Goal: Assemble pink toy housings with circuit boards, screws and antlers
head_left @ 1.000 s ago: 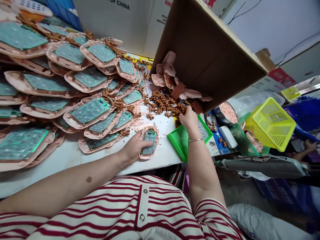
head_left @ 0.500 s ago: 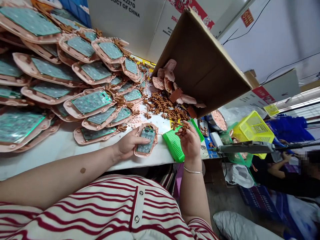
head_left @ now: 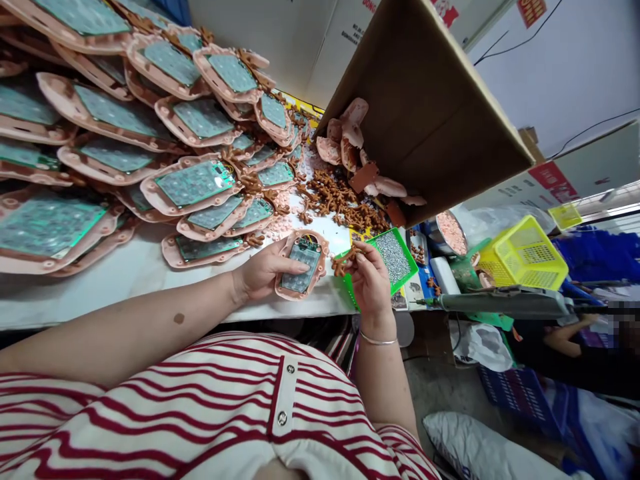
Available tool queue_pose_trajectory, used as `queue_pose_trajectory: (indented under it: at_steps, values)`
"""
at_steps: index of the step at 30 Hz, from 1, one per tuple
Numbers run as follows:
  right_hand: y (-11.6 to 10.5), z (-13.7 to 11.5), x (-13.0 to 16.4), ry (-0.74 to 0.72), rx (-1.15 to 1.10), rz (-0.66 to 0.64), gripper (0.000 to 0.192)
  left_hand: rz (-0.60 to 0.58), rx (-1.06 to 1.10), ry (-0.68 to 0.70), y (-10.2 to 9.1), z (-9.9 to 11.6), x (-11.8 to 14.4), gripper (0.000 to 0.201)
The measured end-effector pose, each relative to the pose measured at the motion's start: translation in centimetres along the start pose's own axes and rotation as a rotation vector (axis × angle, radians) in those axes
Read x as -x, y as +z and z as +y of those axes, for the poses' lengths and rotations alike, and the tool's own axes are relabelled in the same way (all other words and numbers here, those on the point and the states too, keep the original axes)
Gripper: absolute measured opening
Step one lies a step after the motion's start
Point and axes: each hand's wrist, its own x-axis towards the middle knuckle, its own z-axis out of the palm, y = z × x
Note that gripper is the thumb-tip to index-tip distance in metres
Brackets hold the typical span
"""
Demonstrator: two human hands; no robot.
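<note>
My left hand [head_left: 263, 270] holds a pink shell with a green circuit board [head_left: 303, 265] against the white table near its front edge. My right hand [head_left: 369, 277] is raised just right of it, pinching a small brown antler-shaped piece [head_left: 344, 261] between the fingers. A loose heap of the same brown pieces [head_left: 345, 203] lies farther back on the table. A green perforated tray of tiny screws [head_left: 393, 257] sits right behind my right hand.
Many pink shells with boards [head_left: 190, 187] are stacked in overlapping rows at the left. A tilted cardboard box [head_left: 425, 107] spills pink parts at the back. A yellow basket [head_left: 525, 253], a power screwdriver [head_left: 500, 301] and another person's arm [head_left: 565, 337] are at the right.
My right hand left the brown heap with a piece and drew back toward the shell in my left hand. The left hand kept its hold.
</note>
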Motion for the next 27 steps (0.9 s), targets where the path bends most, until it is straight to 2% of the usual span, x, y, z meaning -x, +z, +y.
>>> queue_pose_trajectory:
  at_steps: [6,12,16,18,21,23,27]
  values:
    - [0.2,0.4,0.0,-0.005,0.053,-0.043,0.023,-0.087,-0.042,-0.011,-0.2,-0.1,-0.1,0.05]
    - [1.4,0.9,0.2,0.017,0.04,0.037,0.02,-0.088,-0.084,-0.043,0.0,-0.2,-0.1,0.046]
    - [2.5,1.7,1.0,0.059,-0.015,0.031,0.041,-0.044,-0.095,0.008,0.2,-0.3,0.0,0.047]
    - [2.4,2.0,1.1,0.005,-0.034,0.085,0.047,-0.054,-0.1,0.002,0.2,-0.3,0.0,0.047]
    - [1.8,1.6,0.9,-0.1,-0.004,0.175,0.036,-0.049,-0.093,-0.035,0.1,-0.2,0.0,0.048]
    - [1.4,1.0,0.8,-0.116,0.017,0.15,0.033,-0.029,-0.1,-0.065,0.0,-0.1,0.0,0.048]
    - [1.5,0.4,1.1,-0.105,0.029,0.08,0.039,-0.026,-0.148,-0.111,-0.2,-0.1,0.0,0.044]
